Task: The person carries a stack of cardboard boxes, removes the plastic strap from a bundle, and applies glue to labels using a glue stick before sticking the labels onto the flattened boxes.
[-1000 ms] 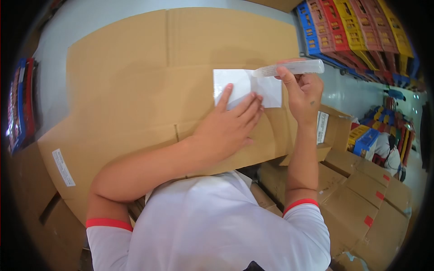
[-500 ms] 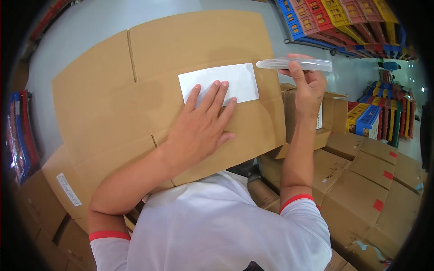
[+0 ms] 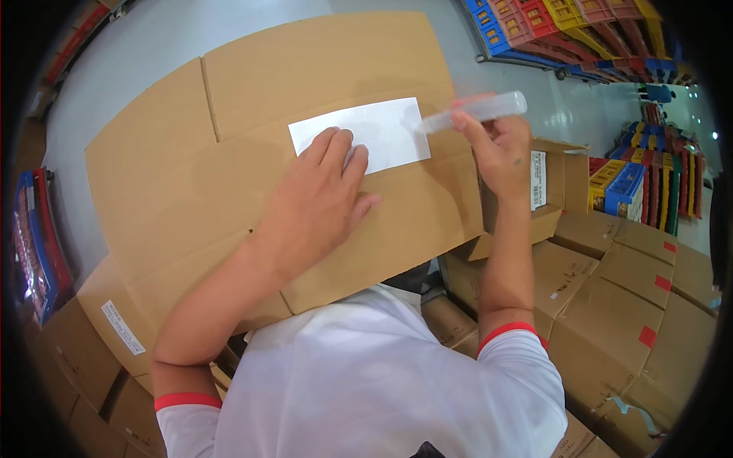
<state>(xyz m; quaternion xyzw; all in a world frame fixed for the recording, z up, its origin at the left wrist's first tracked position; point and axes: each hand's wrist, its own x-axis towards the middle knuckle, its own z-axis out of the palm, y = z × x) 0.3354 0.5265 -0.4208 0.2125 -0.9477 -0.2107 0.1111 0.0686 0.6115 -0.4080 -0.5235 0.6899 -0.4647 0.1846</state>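
My left hand [image 3: 311, 200] rests with bent fingers on the lower left part of a white sheet of paper [image 3: 393, 137], its thumb held apart. The paper lies on a large flattened cardboard box [image 3: 164, 175] with slots cut in its edges. Closed round a translucent plastic tube [image 3: 496, 104], my right hand [image 3: 504, 153] hovers at the paper's right end. The tube is blurred by motion, and its tip points left over the paper's right edge; whether it touches cannot be made out.
Stacked cardboard boxes [image 3: 603, 328] with red marks fill the right side. An open box [image 3: 571, 183] with a label stands beyond my right forearm. Coloured crates [image 3: 565, 34] are piled at the upper right. At the left edge sits a blue and red crate [image 3: 46, 237].
My right hand has brought the tube left and tilted it, tip down toward the paper. My left fingers have drawn together and bent. The view has shifted slightly.
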